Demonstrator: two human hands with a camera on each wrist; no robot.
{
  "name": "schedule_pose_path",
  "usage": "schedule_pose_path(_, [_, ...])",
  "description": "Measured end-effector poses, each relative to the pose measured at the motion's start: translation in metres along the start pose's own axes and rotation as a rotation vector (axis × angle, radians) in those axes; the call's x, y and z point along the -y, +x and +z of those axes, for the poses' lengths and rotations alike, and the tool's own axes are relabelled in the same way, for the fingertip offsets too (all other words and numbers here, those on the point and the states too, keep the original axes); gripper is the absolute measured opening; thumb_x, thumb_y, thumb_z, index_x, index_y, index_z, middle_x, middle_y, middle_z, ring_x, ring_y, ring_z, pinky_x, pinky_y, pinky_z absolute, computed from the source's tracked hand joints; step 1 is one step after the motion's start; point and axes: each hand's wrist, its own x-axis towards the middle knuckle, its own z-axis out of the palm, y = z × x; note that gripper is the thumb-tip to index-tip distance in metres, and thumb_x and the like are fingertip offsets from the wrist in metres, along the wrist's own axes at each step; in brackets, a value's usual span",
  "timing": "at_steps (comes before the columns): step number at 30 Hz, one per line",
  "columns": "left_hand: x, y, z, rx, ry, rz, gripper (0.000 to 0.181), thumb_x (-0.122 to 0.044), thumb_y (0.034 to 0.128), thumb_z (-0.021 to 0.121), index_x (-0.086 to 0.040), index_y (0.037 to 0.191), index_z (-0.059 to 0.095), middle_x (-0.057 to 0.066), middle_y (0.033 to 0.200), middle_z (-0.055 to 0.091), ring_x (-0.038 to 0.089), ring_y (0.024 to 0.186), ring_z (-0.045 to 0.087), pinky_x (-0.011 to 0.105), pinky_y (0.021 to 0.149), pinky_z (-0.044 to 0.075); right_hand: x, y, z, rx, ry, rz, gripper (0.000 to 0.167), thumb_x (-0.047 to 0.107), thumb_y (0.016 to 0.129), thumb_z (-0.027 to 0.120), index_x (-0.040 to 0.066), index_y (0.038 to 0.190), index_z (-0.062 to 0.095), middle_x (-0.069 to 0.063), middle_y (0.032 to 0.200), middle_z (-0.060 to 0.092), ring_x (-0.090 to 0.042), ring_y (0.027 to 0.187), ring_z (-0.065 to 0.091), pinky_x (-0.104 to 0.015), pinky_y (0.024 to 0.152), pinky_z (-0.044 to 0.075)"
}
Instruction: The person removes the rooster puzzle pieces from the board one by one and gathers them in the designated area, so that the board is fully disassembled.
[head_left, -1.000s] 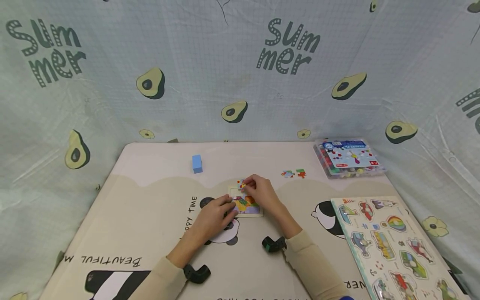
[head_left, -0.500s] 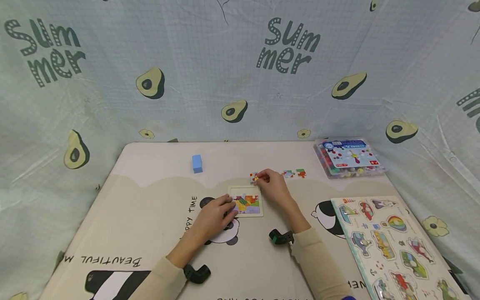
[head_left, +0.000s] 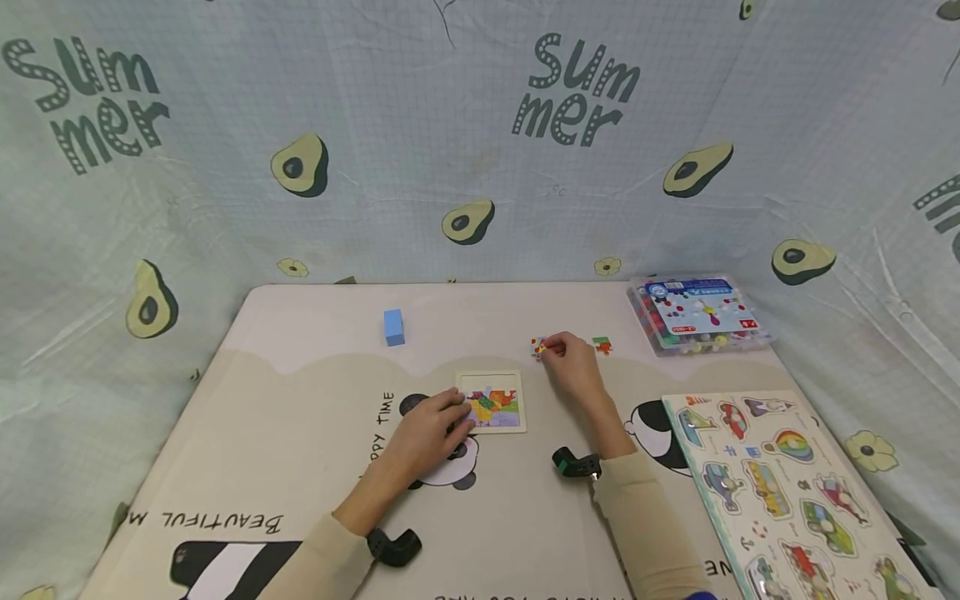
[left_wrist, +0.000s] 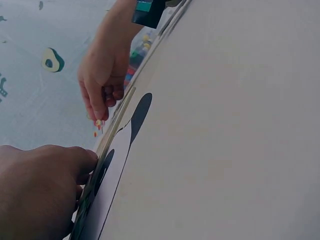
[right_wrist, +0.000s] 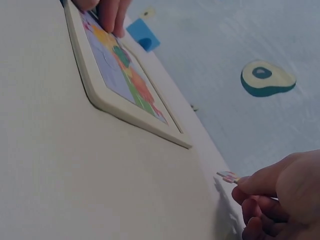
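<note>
The puzzle board (head_left: 486, 377), a pale frame with coloured pieces in its lower part, lies flat mid-table; the strip along its far side is bare. My left hand (head_left: 423, 437) rests on its left edge, fingers spread over the rim. Up and to the right, my right hand (head_left: 576, 371) pinches a small puzzle piece (head_left: 537, 347) between thumb and fingertips. The right wrist view shows this piece (right_wrist: 228, 176) held off the surface. Just right of that hand lies a red and green piece (head_left: 602, 345); another loose piece is hidden behind the hand.
A blue block (head_left: 393, 327) stands at the back left. At the back right is a clear box (head_left: 697, 317) of coloured parts. A large picture board (head_left: 787, 492) lies along the right side. A patterned curtain (head_left: 375, 208) hangs behind the table.
My right hand has moved away from the board, to the right and slightly back, with the pinched piece, and now covers one loose piece. The left hand has stayed put.
</note>
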Motion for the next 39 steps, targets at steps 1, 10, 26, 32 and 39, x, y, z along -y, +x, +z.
schedule_pose_path(1, [0.0, -0.0001, 0.0003, 0.0, 0.0, -0.002, 0.027, -0.025, 0.0932, 0.071, -0.005, 0.111, 0.076, 0.012, 0.119, 0.071, 0.031, 0.122, 0.065, 0.043, 0.099, 0.053, -0.001, 0.0002, -0.0008, -0.006, -0.01, 0.004, 0.019, 0.01, 0.094, 0.061, 0.0, 0.109, 0.068, -0.015, 0.098, 0.069, -0.025, 0.089, 0.062, -0.034, 0.079, 0.049])
schedule_pose_path(10, [0.0005, -0.0005, 0.0022, -0.013, -0.003, 0.006, 0.027, -0.025, 0.0934, 0.071, -0.005, 0.111, 0.076, 0.012, 0.118, 0.071, 0.03, 0.121, 0.065, 0.042, 0.099, 0.053, -0.0057, -0.0003, -0.0055, -0.045, -0.046, 0.017, 0.018, 0.006, 0.094, 0.06, -0.003, 0.107, 0.067, -0.018, 0.096, 0.067, -0.027, 0.087, 0.061, -0.035, 0.077, 0.049])
schedule_pose_path(26, [-0.0012, -0.0008, 0.0016, -0.016, -0.002, 0.004, 0.027, -0.025, 0.0936, 0.071, -0.005, 0.111, 0.076, 0.012, 0.118, 0.071, 0.03, 0.121, 0.065, 0.042, 0.099, 0.054, -0.0061, 0.0008, -0.0003, -0.026, -0.116, 0.001, 0.024, 0.011, 0.089, 0.071, -0.005, 0.107, 0.067, -0.019, 0.098, 0.065, -0.029, 0.09, 0.059, -0.044, 0.083, 0.05])
schedule_pose_path(32, [-0.0009, -0.0006, 0.0016, -0.005, -0.002, -0.007, 0.027, -0.025, 0.0942, 0.07, -0.005, 0.112, 0.076, 0.012, 0.119, 0.071, 0.03, 0.122, 0.065, 0.043, 0.099, 0.053, -0.0085, 0.0017, 0.0033, -0.058, -0.113, -0.008, 0.022, 0.008, 0.09, 0.068, -0.005, 0.107, 0.067, -0.019, 0.099, 0.064, -0.029, 0.091, 0.059, -0.043, 0.083, 0.05])
schedule_pose_path(39, [-0.0009, -0.0005, 0.0012, 0.0, -0.008, -0.013, 0.027, -0.025, 0.0942, 0.07, -0.005, 0.111, 0.076, 0.013, 0.119, 0.071, 0.03, 0.122, 0.065, 0.043, 0.099, 0.053, -0.0076, 0.0006, 0.0035, -0.065, -0.115, -0.015, 0.022, 0.008, 0.09, 0.067, -0.006, 0.108, 0.067, -0.019, 0.099, 0.064, -0.029, 0.09, 0.058, -0.042, 0.081, 0.05])
